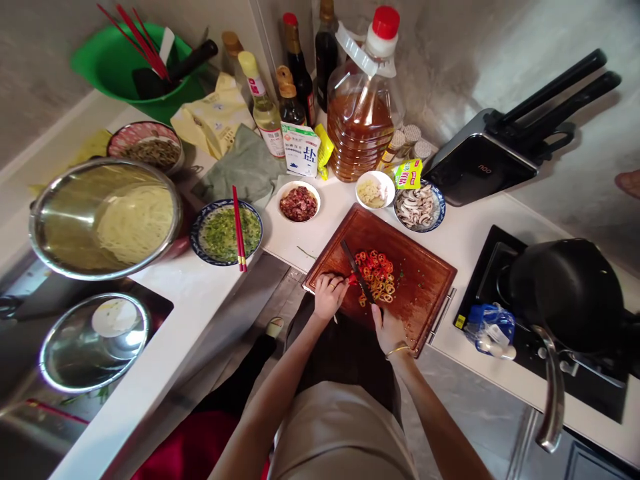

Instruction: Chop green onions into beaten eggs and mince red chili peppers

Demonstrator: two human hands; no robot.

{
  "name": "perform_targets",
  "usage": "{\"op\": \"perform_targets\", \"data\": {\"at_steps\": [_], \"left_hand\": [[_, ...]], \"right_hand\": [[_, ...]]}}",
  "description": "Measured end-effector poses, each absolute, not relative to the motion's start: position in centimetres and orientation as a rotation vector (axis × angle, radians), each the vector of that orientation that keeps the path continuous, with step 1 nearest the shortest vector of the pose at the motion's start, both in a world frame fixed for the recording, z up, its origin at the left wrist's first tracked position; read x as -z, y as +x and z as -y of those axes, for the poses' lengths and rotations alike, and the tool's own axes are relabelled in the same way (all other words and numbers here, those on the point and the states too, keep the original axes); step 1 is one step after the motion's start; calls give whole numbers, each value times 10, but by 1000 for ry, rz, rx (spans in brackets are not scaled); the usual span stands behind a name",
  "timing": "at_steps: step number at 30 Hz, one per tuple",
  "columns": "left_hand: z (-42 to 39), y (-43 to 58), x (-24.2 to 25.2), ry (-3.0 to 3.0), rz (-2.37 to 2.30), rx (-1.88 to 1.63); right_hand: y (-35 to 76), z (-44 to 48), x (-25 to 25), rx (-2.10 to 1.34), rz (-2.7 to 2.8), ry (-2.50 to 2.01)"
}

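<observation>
Far left of the wooden cutting board [425, 283] are two round, shiny steel vessels: a deep pot [45, 247] of pale, stringy noodles [133, 223], and nearer the wearer than it, a bowl [75, 363] with a white disc-like shape in it. Beyond them, far back and left of the board, stands one green plastic basin [95, 63]. Closer to the board's left come one blue-rimmed bowl [197, 250] of green-flecked liquid, two red chopsticks [238, 230] laid across it, and a small white bowl [317, 200] of dark, glistening mince. At the board's left near edge, the left hand [330, 295] has its fingers bunched together on a red pepper [353, 279] — glossy, its tip against the blade. The slim, dark knife [356, 270] slants across the board; the cut peppers [376, 267], thin hollow rings in red and yellowish orange, too many to count, lie heaped mid-board. The right hand [393, 331], over the board's near side, has its fingers closed round the knife handle. Behind the board sit a second small white bowl [359, 199] with pale mince and a second blue-rimmed bowl [440, 212] of sliced mushrooms; well right of it, one black pot [565, 293] — smooth and rounded.
</observation>
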State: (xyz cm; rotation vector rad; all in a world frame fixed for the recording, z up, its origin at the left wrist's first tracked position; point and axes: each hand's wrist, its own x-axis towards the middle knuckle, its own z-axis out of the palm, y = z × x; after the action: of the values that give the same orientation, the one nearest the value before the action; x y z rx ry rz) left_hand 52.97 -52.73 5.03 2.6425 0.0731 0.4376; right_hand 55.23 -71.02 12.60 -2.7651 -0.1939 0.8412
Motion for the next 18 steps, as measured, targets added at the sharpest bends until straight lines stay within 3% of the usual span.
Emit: {"op": "perform_targets", "data": {"at_steps": [13,18], "left_hand": [[524,531,-55,2635,-58,-367],[522,532,-56,2658,-39,-338]], "right_hand": [[536,700,-134,-963,158,-2847],[529,689,-116,-919,134,-2870]]}}
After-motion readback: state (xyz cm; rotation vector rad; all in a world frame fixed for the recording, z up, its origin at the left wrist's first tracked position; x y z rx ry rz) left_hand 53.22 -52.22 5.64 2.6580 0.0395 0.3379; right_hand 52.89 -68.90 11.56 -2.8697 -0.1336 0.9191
